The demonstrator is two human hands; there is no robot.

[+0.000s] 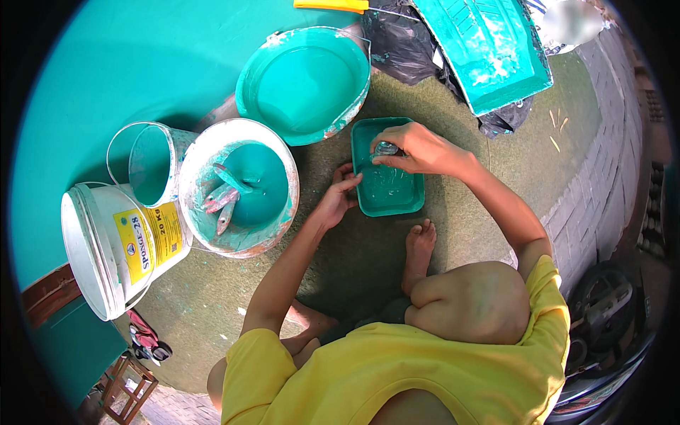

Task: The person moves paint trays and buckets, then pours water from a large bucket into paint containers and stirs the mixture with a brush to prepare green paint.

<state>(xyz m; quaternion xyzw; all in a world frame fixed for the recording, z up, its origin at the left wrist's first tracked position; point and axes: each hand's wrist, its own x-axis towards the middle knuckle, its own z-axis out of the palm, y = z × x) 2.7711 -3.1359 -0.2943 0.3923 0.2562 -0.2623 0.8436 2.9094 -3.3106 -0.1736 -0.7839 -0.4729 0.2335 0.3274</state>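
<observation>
A small rectangular green tub stands on the floor in front of me. My left hand grips its left wall, thumb at the rim and fingers round the outside. Over the tub's far part, my right hand is closed with thumb and fingers round a small shiny, clear or silvery rounded object. Its kind is too small to tell, and the fingers cover part of it. Teal wetness shows on the tub's inside.
Left of the tub stands a bucket of teal paint with several brushes. A wide paint pail lies beyond. A lidded white bucket, a smaller bucket, and a paint tray on black plastic surround it.
</observation>
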